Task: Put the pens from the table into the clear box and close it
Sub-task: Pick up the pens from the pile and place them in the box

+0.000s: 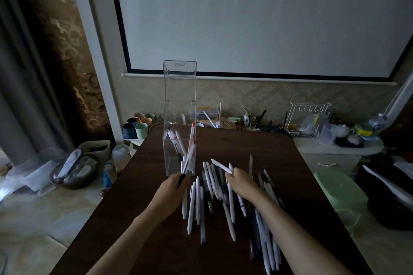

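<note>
Dim light falls on a dark table [223, 143] where the clear box [180, 145] stands upright, lid [180, 82] open, just beyond the left hand [173, 187] gripping a dark pen [181, 180], while the right hand [240, 182] pinches a white pen [221, 165] angled boxward over loose pens [191, 206].

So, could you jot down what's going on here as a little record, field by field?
clear box: stands upright on the table, near the left hand
lid: flipped up, open
pens in box: several, leaning inside
left hand: fingers grip a dark pen at the box's foot
right hand: holds a white pen above the pile
pile of pens: many, loose on the table
table: dark wood
stage: partway; box not yet closed
</note>
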The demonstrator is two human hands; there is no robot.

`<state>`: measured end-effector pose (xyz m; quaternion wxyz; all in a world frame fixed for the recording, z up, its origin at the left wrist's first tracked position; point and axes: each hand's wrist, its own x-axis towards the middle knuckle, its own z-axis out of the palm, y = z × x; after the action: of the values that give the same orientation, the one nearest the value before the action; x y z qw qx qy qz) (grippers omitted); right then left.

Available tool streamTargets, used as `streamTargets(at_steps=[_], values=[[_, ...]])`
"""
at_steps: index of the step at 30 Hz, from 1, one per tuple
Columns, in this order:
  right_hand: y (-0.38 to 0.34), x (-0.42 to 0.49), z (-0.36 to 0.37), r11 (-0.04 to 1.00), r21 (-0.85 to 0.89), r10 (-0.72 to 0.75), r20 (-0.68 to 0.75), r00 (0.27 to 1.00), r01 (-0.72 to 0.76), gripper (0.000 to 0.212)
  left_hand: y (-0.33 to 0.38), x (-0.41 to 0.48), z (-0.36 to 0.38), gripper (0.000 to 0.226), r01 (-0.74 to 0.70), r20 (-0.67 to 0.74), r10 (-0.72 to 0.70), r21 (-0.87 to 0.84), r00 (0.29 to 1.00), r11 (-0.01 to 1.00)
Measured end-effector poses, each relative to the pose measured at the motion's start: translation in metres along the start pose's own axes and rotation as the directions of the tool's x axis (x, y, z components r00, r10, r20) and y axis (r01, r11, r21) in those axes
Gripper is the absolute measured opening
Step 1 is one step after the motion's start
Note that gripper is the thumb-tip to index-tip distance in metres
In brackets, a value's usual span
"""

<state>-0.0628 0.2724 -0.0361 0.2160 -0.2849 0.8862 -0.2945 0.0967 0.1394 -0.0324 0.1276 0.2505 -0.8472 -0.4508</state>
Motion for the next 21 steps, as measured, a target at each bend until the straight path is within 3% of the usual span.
streamTargets(at_steps=[5, 8, 13, 17, 21], values=[[-0.010, -0.007, -0.013, 0.996, 0.062, -0.062, -0.062, 0.996, 0.066, 0.031, 0.030, 0.011, -0.039, 0.017, -0.116, -0.172, 0.079, -0.217, 0.982, 0.969], [-0.017, -0.013, -0.023, 0.990, 0.112, -0.075, -0.100, 0.992, 0.086, 0.026, 0.058, 0.033, -0.069, 0.018, -0.259, -0.337, 0.208, -0.114, 0.918, 0.959], [-0.022, -0.020, -0.031, 0.989, 0.117, -0.086, -0.065, 0.994, 0.093, 0.028, 0.089, 0.077, -0.092, 0.019, -0.262, -0.467, 0.231, -0.002, 0.854, 0.965], [-0.021, -0.022, -0.032, 0.958, 0.241, -0.121, -0.144, 0.982, 0.153, 0.023, 0.086, 0.102, -0.091, 0.030, -0.142, -0.413, 0.168, 0.093, 0.895, 0.986], [-0.029, -0.021, -0.035, 0.881, 0.368, -0.161, -0.360, 0.919, 0.298, 0.023, 0.071, 0.102, -0.090, 0.031, -0.066, -0.286, 0.150, 0.285, 0.947, 0.956]])
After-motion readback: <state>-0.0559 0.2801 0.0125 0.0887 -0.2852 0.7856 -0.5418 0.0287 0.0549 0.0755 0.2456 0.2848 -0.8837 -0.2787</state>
